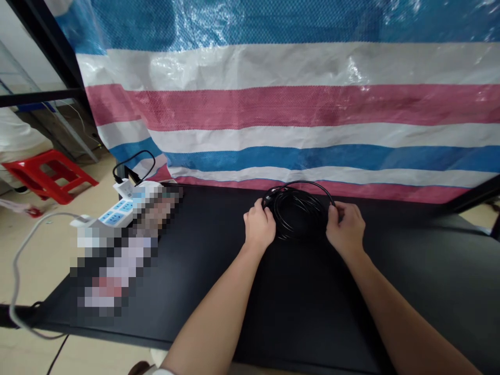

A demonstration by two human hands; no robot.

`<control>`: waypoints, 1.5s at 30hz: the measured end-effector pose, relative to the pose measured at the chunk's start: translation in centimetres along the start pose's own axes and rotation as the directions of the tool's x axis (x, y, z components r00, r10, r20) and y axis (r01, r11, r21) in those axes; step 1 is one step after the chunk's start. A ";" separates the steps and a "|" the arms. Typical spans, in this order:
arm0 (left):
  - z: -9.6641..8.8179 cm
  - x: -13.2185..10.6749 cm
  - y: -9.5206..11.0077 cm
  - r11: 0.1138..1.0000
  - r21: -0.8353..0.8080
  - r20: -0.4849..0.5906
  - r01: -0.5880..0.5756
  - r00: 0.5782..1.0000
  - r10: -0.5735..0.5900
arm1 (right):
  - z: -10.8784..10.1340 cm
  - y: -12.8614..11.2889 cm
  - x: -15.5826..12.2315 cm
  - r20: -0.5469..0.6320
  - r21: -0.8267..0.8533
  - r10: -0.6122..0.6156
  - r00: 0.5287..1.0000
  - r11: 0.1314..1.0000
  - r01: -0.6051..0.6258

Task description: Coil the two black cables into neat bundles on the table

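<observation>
A coil of black cable (299, 212) lies in loops at the far part of the black table (312, 291). My left hand (260, 225) grips the left side of the coil, with the fingers closed around the strands near a bunched spot. My right hand (346, 226) holds the coil's right side, its fingers curled over the loops. The cable's ends cannot be made out among the loops.
A white power strip (113, 216) with blue sockets sits at the table's left, beside a pixelated blurred patch (125, 245). A striped tarp (297, 114) hangs behind the table. A red plastic stool (49, 174) stands on the floor at left.
</observation>
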State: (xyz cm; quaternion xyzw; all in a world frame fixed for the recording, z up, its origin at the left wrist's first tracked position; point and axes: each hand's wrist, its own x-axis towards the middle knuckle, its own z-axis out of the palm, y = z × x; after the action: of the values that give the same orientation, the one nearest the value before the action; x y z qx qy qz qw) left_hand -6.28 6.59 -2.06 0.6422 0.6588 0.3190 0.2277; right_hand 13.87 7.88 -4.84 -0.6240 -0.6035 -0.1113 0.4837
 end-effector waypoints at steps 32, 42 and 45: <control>-1.3 3.2 -2.8 0.591 -0.802 -0.461 -0.087 0.719 -0.519 | 1.2 3.6 0.0 0.303 -0.149 0.129 0.944 0.985 -0.087; -1.8 3.5 -1.4 0.395 -0.918 -0.241 0.015 0.770 -0.590 | -0.4 1.6 0.6 0.261 -0.159 0.329 0.907 0.942 -0.296; -2.3 3.4 -1.0 0.277 -0.960 -0.148 0.042 0.763 -0.630 | -0.6 0.9 0.9 0.094 0.009 0.395 0.914 0.917 -0.398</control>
State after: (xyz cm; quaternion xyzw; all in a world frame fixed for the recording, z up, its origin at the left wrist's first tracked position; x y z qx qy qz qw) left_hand -8.85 9.67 -0.82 0.1267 0.5217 0.7268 0.4285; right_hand 15.10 8.23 -4.29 -0.7310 -0.4872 0.0257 0.4772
